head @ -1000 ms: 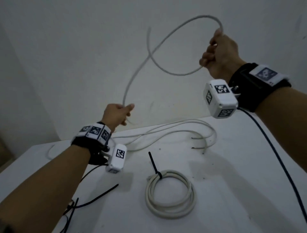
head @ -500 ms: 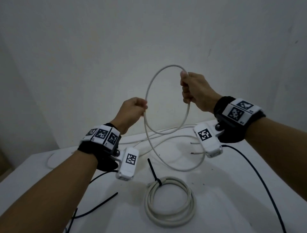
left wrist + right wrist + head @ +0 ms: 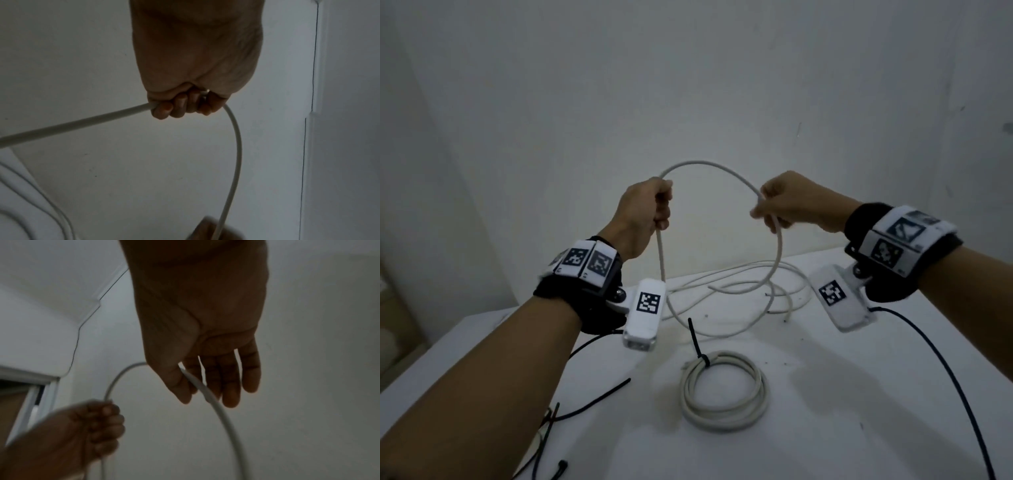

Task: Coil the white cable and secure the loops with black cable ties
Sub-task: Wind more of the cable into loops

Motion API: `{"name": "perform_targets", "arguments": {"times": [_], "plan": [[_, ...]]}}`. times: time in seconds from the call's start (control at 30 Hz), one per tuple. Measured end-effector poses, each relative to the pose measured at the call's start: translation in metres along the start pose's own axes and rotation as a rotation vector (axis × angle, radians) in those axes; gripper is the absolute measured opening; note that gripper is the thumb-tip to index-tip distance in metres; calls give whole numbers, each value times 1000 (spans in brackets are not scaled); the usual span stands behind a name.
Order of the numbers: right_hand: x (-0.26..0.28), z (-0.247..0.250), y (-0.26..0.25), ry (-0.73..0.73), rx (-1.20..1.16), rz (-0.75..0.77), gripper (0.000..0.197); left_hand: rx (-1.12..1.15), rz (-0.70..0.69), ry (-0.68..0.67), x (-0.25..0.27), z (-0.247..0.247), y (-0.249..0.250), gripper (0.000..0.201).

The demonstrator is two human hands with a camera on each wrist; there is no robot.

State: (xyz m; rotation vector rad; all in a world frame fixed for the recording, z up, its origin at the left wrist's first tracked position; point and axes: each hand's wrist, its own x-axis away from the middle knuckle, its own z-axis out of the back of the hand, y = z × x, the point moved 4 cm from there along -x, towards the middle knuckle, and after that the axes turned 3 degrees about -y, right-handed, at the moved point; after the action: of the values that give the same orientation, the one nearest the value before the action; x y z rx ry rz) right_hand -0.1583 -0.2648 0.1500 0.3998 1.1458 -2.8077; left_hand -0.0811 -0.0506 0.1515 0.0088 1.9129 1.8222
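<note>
Two hands hold one white cable (image 3: 709,164) in the air above the worktop (image 3: 859,394), so the step in hand is, I judge, the forming of a loop in a new coil. The left hand (image 3: 643,212) is a closed fist around the cable; in the left wrist view its fingers (image 3: 180,107) are curled tight on it. The right hand (image 3: 787,202) holds the cable more lightly: in the right wrist view the thumb presses it against fingers (image 3: 230,381) that are nearly straight. Between the two hands the cable makes an arch, and below the right hand it curves down and back to the left, toward more loose cable (image 3: 774,277) on the worktop under the loop. The next move probably calls for bringing the right hand's part of the cable over to the left hand, so that the fist can take this loop too, and then drawing up more length. A finished coil (image 3: 724,394) lies on the worktop nearer to the person than the loop, already bound with a black cable tie (image 3: 700,349). Spare black ties (image 3: 599,399) lie to the left of that coil.
</note>
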Motion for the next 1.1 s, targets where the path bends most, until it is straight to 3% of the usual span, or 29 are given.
{"name": "perform_targets", "arguments": {"times": [0.07,0.13,0.3,0.47,0.6,0.7,0.83,0.87,0.93,1.0,1.03,1.1], "plan": [[15,-2,11,-56,258,-97,20,61,36,-4,8,9,7,27],[28,-1,21,-110,249,-161,26,85,79,-30,16,13,8,23],[56,-6,10,-185,-360,-135,25,69,106,-43,49,9,-5,31],[67,-44,-7,-22,-824,-159,23,235,98,10,72,9,-14,31],[70,-79,-12,52,-1081,-205,24,408,87,100,82,15,-19,28],[73,-103,-18,65,-1121,-252,24,489,107,123,91,19,-23,29],[88,-147,-38,-168,-878,-247,23,278,30,239,99,21,-24,28],[90,-153,-39,-167,-807,-252,26,238,16,239,100,22,-23,28],[90,-151,-35,-7,-609,-221,37,186,26,211,101,25,-21,29],[85,-139,-33,223,-102,-53,55,167,51,161,102,32,-20,29],[85,-135,-37,308,161,108,57,164,66,131,103,35,-20,28],[89,-138,-52,329,450,481,48,160,96,76,104,40,-21,29]]}}
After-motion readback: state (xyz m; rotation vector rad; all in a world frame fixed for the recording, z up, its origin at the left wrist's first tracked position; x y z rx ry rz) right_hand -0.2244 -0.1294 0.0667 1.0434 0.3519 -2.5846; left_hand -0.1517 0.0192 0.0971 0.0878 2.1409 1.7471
